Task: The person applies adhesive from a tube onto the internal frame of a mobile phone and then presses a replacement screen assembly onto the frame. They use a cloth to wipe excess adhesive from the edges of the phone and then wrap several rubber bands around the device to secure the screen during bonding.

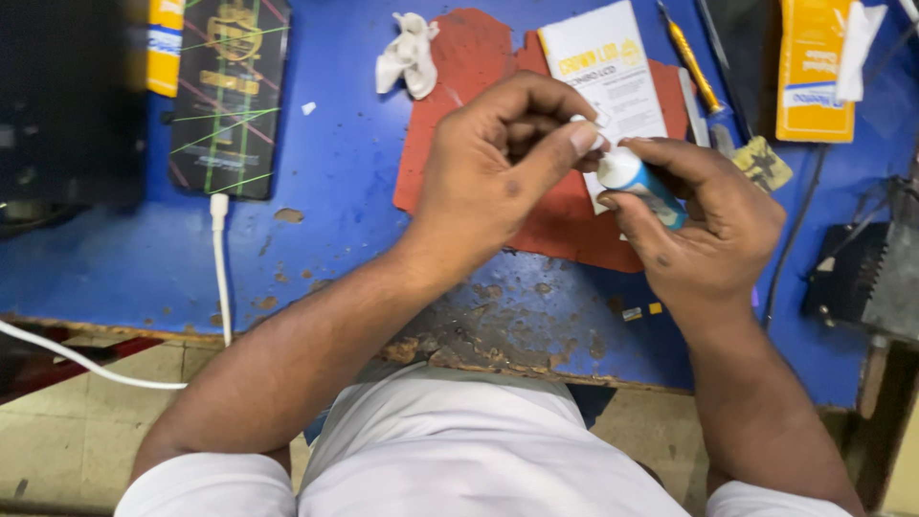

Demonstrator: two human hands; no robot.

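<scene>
White cloth [450,460] covers the person's lap, right at the bottom. Two bare arms reach up from there to a blue table [335,182] with worn, rusty spots along its near edge.

Right hand [704,225] is wrapped around a small tube [639,184], white at the top and blue lower down. It holds the tube tilted, just above a red mat [469,67]. Left hand [498,163] is curled, and its thumb and fingers pinch something tiny and white at the tube's tip. I cannot tell what that little bit is.

A white box [603,57] lies on the mat behind the hands. A crumpled white rag [410,56] sits beside the mat. Far to the left lies a dark phone [230,96] with bright lines on its screen, and a white cable [221,268] is plugged into it. A yellow pack [814,67] rests at the top right.
</scene>
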